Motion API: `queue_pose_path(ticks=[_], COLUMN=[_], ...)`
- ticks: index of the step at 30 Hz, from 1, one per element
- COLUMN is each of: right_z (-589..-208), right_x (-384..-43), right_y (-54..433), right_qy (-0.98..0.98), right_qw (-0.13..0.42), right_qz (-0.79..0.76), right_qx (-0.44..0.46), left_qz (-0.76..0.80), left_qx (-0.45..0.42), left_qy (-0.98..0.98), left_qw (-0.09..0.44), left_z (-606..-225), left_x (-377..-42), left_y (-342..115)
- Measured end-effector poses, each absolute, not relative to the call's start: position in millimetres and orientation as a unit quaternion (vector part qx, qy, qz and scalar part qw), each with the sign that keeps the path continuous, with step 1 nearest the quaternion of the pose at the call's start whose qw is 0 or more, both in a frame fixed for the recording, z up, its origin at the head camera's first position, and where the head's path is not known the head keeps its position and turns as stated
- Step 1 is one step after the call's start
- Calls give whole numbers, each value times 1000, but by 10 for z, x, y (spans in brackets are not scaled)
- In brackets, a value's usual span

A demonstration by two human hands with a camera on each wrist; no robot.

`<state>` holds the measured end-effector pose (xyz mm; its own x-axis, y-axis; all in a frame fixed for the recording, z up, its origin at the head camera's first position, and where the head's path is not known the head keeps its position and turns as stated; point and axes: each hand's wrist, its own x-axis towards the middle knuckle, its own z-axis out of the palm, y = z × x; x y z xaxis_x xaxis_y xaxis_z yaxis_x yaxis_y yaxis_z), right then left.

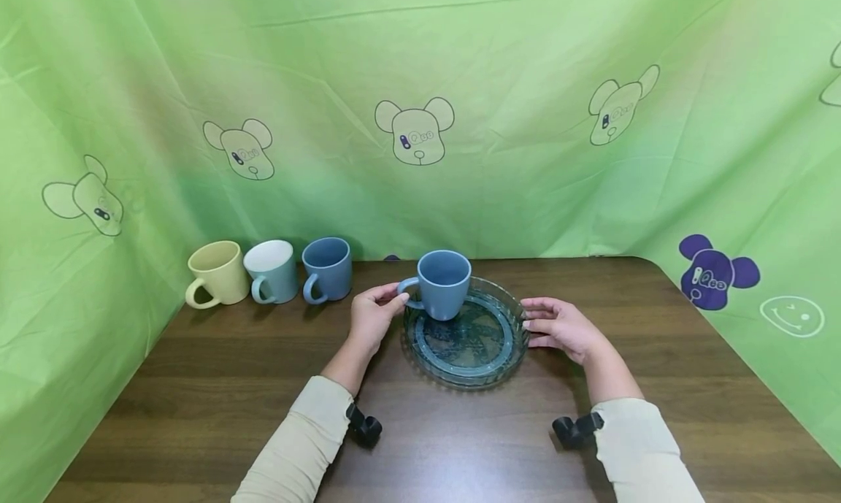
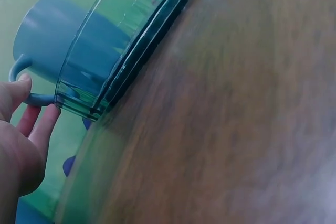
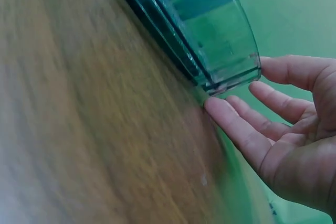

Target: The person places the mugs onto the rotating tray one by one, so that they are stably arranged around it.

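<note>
Mug (image 1: 444, 290), smooth blue, rnd see-thru dish (image 1: 468, 336)

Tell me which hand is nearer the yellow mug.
Left. The left hand is right of the yellow mug, past the teal mug and dark blue mug; the right hand is farther right, at the glass dish.

A brown worktop (image 1: 466, 444) spans the lower frame. Three mugs (image 1: 273, 285) stand centre left; a clear dish (image 1: 465, 346) lies centrally.
</note>
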<state>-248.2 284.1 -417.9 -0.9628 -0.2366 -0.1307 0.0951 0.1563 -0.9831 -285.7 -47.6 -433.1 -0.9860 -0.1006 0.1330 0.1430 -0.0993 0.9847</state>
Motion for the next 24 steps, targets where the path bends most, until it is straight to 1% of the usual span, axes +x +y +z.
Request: queue_pose_path(ticks=[12, 19, 24], right_z=[-4147, -4095, -4086], right_x=[-2732, -2878, -2903], right_y=[2805, 2811, 2823], right_qy=[797, 815, 815], right_qw=[125, 146, 155], right_qz=[-587, -552, -548], right_qx=[-68, -100, -108], left_qz=[-741, -753, -759], left_qx=[-42, -55, -60], left_qy=[-668, -655, -648], left_qw=[52, 31, 32], left_z=[-4329, -4299, -4288], left_x=[-2917, -2923, -2905], left_y=[-523, -564, -610])
